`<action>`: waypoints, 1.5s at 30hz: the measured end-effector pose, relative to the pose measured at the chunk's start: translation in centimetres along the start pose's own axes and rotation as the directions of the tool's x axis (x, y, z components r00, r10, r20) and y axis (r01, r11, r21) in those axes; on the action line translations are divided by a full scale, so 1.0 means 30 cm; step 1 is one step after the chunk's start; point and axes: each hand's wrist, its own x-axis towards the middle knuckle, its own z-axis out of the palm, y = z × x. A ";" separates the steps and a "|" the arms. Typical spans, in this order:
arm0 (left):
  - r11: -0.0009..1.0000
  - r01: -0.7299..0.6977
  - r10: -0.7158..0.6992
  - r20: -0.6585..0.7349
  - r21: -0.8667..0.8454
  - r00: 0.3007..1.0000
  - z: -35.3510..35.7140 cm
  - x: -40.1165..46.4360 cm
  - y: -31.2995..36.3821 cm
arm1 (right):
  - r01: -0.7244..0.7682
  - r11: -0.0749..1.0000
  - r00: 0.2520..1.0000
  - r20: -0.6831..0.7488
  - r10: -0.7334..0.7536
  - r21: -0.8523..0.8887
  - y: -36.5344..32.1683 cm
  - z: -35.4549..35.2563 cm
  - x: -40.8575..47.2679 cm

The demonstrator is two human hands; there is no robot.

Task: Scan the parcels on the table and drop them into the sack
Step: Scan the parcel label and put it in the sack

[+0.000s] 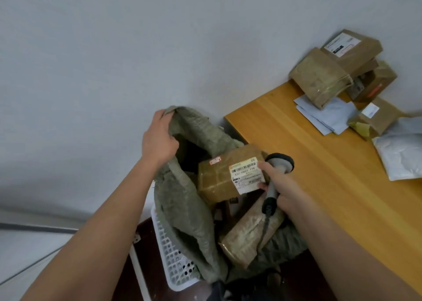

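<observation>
Now, left grip [159, 138]: my fingers clamped on the sack's [182, 200] rim, holding its mouth up.
Right grip [277, 184]: clamped on the scanner [277, 170], fingertips pinching the labelled parcel [226, 173] over the sack mouth.
Other parcels [338, 67]: piled at the tabletop's [308, 163] far corner.

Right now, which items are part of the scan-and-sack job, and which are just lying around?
Job:
left hand holding the sack open
right hand holding scanner and labelled parcel
parcel already in sack
stacked parcels on table
white mailer

Lying about:
white basket
loose papers
</observation>
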 end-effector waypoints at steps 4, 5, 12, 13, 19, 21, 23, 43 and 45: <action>1.000 0.016 -0.017 0.066 0.015 0.998 0.004 -0.018 -0.003 | 0.097 0.995 0.993 0.067 -0.099 0.025 0.016 0.107 0.008; 0.999 0.031 -0.033 0.091 0.027 0.995 0.010 -0.023 -0.006 | 0.081 0.997 0.991 0.109 -0.082 0.011 0.014 0.115 0.001; 0.991 0.132 -0.129 0.163 -0.005 0.978 0.054 -0.034 0.003 | 0.089 0.988 0.986 0.155 -0.069 -0.123 0.008 0.020 -0.007; 0.986 0.158 -0.151 0.129 -0.051 0.980 0.058 -0.033 0.010 | 0.080 0.991 0.987 0.148 -0.065 -0.103 0.002 0.004 0.000; 0.990 0.110 -0.095 0.158 -0.087 0.983 0.074 -0.020 0.061 | 0.107 0.994 0.984 0.145 -0.107 0.003 0.011 -0.033 0.056; 0.970 0.183 -0.170 0.089 -0.162 0.981 0.076 -0.017 0.068 | 0.129 0.992 0.983 0.132 -0.127 -0.006 0.024 -0.022 0.073; 0.963 0.212 -0.208 0.044 -0.166 0.977 0.078 -0.024 0.060 | 0.131 0.987 0.984 0.134 -0.118 -0.093 0.039 -0.007 0.094; 0.914 0.237 -0.293 -0.129 -0.330 0.947 0.119 -0.053 -0.037 | 0.224 0.970 0.961 0.143 -0.236 0.094 0.064 0.007 0.182; 0.910 0.235 -0.275 -0.072 -0.342 0.959 0.127 -0.033 -0.049 | 0.260 0.964 0.960 0.100 -0.263 0.049 0.056 -0.037 0.175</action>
